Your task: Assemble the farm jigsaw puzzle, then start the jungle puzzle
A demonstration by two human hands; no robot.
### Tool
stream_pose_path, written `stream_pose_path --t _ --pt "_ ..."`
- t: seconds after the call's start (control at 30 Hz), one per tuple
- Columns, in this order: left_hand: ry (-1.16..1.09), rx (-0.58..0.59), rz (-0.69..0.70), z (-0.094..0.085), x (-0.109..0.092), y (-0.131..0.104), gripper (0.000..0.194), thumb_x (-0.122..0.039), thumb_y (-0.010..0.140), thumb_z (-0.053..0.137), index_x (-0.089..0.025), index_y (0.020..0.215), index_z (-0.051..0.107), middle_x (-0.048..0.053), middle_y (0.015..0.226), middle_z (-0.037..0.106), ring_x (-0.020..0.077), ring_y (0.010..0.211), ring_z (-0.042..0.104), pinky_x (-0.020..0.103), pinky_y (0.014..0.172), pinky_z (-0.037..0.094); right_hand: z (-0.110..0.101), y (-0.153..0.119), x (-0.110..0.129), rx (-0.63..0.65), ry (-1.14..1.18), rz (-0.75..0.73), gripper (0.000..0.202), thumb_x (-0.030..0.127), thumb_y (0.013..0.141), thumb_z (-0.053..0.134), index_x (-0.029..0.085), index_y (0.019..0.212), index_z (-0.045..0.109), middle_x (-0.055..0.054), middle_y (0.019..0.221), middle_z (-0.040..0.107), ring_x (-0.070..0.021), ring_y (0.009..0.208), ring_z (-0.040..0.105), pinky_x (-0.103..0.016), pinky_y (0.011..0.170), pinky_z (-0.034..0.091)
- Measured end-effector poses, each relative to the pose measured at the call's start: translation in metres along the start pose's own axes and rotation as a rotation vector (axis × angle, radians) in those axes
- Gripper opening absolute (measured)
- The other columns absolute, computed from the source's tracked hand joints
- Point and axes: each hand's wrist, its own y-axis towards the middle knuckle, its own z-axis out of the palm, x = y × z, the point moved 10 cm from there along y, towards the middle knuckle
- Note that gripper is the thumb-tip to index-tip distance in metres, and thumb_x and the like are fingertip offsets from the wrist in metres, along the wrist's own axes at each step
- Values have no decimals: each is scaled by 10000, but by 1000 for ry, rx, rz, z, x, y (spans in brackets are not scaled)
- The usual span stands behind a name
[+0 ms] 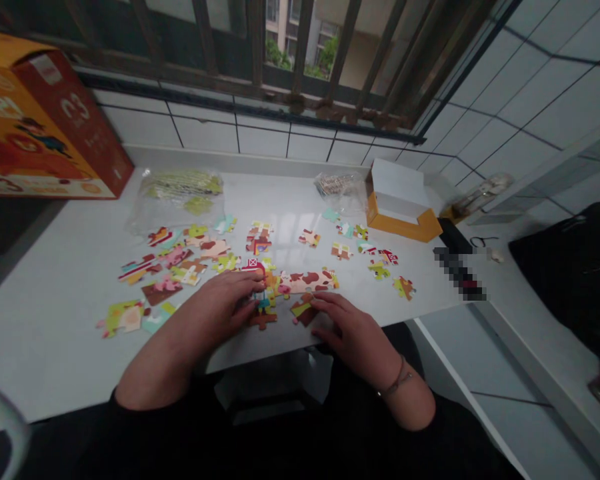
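Near the table's front edge, my left hand (227,300) lies with its fingers stretched over a joined group of puzzle pieces (263,320), hiding part of it. The group shows a red barn top and a figure in blue. Joined to its right is a strip with a brown-spotted cow (307,281). My right hand (353,327) has its fingertips on the right edge of a brown and green puzzle piece (303,310), just below the cow strip and apart from it. The thumb is lower, partly beside the piece.
Loose puzzle pieces (180,267) spread to the left, with several more (379,269) at right. Behind lie a plastic bag with green pieces (180,190) and a smaller bag (339,185). An open yellow box (405,223) stands back right, a large orange box (80,127) back left.
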Motion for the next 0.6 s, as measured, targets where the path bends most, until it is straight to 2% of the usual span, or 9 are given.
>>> stream_pose_path --t 0.17,0.3,0.4,0.5,0.6 --pt "-9 44 1 2 4 -1 390 -331 1022 667 -214 1371 797 126 1477 768 323 1389 711 520 1232 547 -1 13 9 132 -18 -92 517 109 1020 706 309 1494 663 -62 1617 656 -248 1438 682 -450 1183 606" --pt "-13 63 1 2 4 0 372 -303 1024 672 -236 1366 800 117 1498 756 322 1406 701 522 1226 553 0 22 18 195 -106 -104 349 125 1033 697 282 1339 753 -66 1473 730 -232 1249 782 -383 1040 664" --pt "-27 66 17 4 3 0 357 -264 999 701 -236 1337 812 126 1504 750 333 1411 694 539 1222 556 -2 22 18 201 -164 -96 336 133 1022 714 280 1321 755 -72 1417 730 -220 1137 809 -359 961 674" --pt "-56 51 42 7 2 0 365 -225 962 742 -258 1318 814 114 1497 753 329 1411 692 537 1226 552 -6 20 18 164 -175 -117 301 147 1010 741 270 1284 744 -85 1486 693 -253 1251 773 -388 1002 663" --pt "-68 20 65 9 1 1 343 -230 955 755 -257 1292 811 115 1518 738 323 1397 701 546 1226 548 -5 18 19 182 -143 -141 207 153 1032 724 257 1210 734 -70 1430 716 -243 1284 752 -395 1035 652"
